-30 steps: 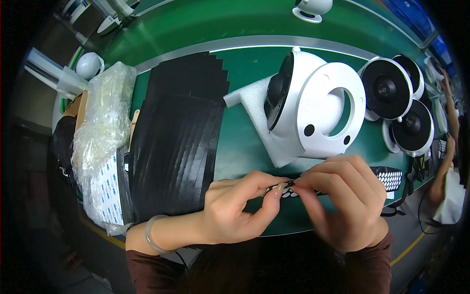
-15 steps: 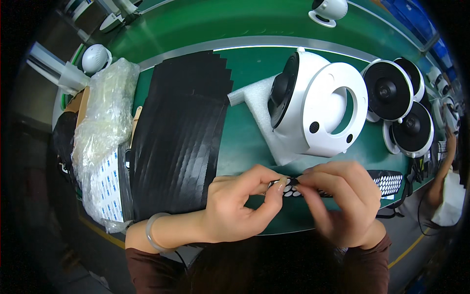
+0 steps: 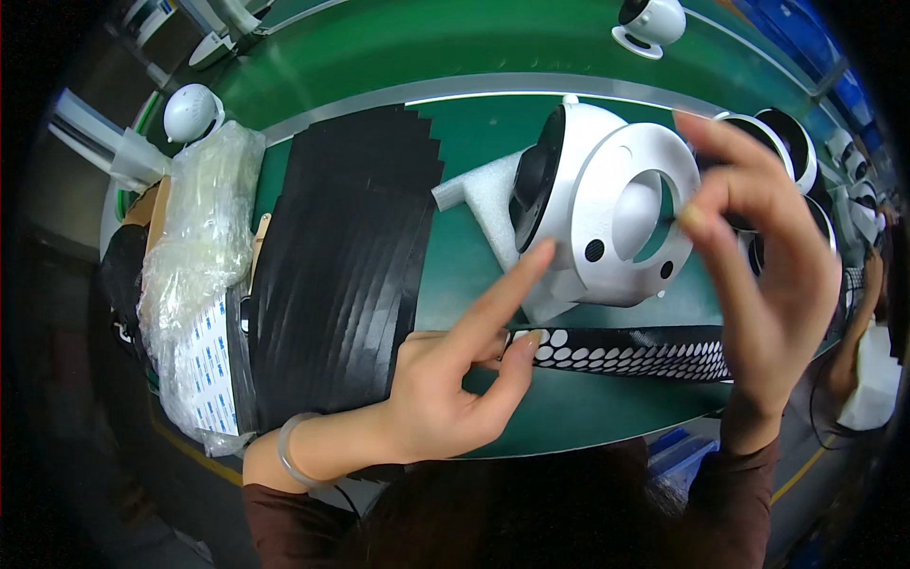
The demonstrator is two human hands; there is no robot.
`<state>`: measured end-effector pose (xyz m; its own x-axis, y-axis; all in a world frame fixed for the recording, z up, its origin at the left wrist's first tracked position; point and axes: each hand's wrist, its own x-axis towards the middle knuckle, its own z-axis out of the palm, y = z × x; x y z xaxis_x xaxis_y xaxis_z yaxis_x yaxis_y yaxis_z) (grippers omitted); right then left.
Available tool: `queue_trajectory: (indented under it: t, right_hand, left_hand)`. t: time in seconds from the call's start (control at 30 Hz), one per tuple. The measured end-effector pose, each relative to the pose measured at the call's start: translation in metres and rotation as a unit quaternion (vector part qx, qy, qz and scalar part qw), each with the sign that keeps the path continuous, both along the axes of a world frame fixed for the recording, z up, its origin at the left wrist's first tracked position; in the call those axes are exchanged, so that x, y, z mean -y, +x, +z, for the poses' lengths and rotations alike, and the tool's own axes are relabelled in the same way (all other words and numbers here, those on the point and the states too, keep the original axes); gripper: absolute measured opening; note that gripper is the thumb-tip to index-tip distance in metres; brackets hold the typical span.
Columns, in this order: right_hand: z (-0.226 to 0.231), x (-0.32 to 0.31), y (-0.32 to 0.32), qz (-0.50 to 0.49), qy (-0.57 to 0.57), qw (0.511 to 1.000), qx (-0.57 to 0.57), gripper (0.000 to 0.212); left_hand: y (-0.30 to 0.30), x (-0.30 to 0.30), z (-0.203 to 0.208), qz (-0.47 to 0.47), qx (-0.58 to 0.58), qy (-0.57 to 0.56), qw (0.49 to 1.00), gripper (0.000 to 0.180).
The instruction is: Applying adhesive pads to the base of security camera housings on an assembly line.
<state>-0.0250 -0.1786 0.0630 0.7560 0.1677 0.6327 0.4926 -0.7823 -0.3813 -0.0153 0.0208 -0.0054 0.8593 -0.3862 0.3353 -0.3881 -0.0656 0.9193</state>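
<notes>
My left hand [image 3: 455, 389] pinches the left end of a black strip [image 3: 621, 355] with rows of white round dots, thumb on top, index finger stretched out. My right hand [image 3: 773, 256] is raised at the right edge of a white ring-shaped base [image 3: 590, 204]. Its thumb and a finger meet; anything between them is too blurred to make out. Two black round pads sit on the base's lower part. The base belongs to a white round device [image 3: 588, 119] with a black front, lying tilted on white foam [image 3: 493, 204].
Black sheets [image 3: 346, 256] lie overlapped to the left. Beside them is a bubble-wrapped bundle [image 3: 204, 228]. More white devices with black fronts [image 3: 791, 152] stand at the right, partly behind my right hand. Another white device [image 3: 654, 21] is at the back.
My right hand has left the dotted strip and moved up and right to the base. My left hand keeps the strip's end, its index finger now stretched out. More of the strip shows.
</notes>
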Motion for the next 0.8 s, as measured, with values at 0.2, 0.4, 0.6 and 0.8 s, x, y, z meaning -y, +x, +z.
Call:
queue_trajectory:
  t: [0.2,0.4,0.6,0.8]
  right_hand:
    - [0.008,-0.005,0.026,0.000,0.173,0.976,-0.131,0.007]
    - [0.008,-0.005,0.027,0.002,0.146,0.982,-0.118,0.006]
    - [0.004,-0.004,0.031,0.031,0.106,0.990,-0.085,0.005]
    - [0.004,-0.005,0.033,0.034,0.094,0.992,-0.081,0.005]
  left_hand:
    - [0.006,-0.002,-0.001,-0.023,0.121,0.054,0.991,0.045]
    - [0.008,-0.001,0.000,-0.039,0.121,0.063,0.990,0.045]
    - [0.009,-0.001,-0.002,-0.034,0.130,0.061,0.989,0.045]
    - [0.009,0.000,-0.002,-0.026,0.129,0.055,0.990,0.044]
